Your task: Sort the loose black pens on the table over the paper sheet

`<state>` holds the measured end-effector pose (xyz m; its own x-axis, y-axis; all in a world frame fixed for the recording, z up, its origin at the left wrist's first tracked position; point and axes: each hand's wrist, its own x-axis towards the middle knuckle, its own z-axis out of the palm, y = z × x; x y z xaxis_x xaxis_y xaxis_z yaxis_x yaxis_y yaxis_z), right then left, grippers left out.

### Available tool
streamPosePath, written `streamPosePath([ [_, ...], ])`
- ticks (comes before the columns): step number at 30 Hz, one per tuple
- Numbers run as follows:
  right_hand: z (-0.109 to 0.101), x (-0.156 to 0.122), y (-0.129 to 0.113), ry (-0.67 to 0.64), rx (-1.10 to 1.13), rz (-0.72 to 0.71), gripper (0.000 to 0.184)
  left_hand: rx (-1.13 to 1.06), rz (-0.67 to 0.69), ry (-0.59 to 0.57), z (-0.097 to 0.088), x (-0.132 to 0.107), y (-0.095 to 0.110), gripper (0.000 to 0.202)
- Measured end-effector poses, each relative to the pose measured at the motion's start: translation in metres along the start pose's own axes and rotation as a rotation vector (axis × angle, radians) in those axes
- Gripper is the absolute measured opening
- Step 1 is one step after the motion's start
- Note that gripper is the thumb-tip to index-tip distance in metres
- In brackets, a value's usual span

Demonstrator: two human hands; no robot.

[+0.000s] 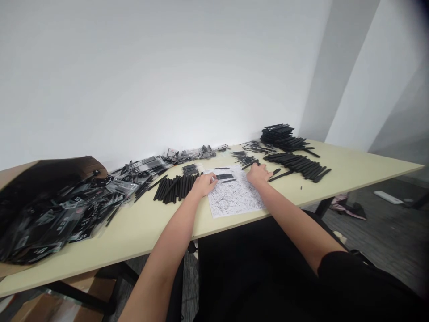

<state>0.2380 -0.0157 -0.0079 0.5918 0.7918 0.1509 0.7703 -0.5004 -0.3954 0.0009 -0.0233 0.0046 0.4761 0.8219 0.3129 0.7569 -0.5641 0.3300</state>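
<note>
A white sheet of paper (234,199) covered in dark scribbles lies in front of me. My left hand (204,184) rests at its upper left edge, fingers curled against a flat black strip (224,176). Just below that strip lies a thin dark stick (229,181). At the paper's upper right, my right hand (258,173) has bent fingers beside a pile of thin black sticks (244,158); what is at its fingertips is too small to make out. A row of thick black pen-like sticks (174,188) lies left of my left hand.
More black pen-like sticks (298,165) lie at the right, with a tall stack (278,134) behind them. Clear and black packets (83,205) spill from an open cardboard box (97,164) at the left. A white wall (167,67) stands behind the table (355,165).
</note>
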Motion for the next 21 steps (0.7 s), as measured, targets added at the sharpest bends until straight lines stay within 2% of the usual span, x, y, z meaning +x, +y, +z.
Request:
streamPosePath([
  [16,0.0033,0.0026,0.0021,0.030,-0.004,-0.039,0.031,0.127,-0.025,-0.061,-0.0033,-0.0002,0.0033,0.024],
  [21,0.0031,0.0015,0.0021,0.003,0.014,-0.132,0.032,0.135,-0.017,-0.061,-0.0032,-0.0003,0.0026,0.024],
])
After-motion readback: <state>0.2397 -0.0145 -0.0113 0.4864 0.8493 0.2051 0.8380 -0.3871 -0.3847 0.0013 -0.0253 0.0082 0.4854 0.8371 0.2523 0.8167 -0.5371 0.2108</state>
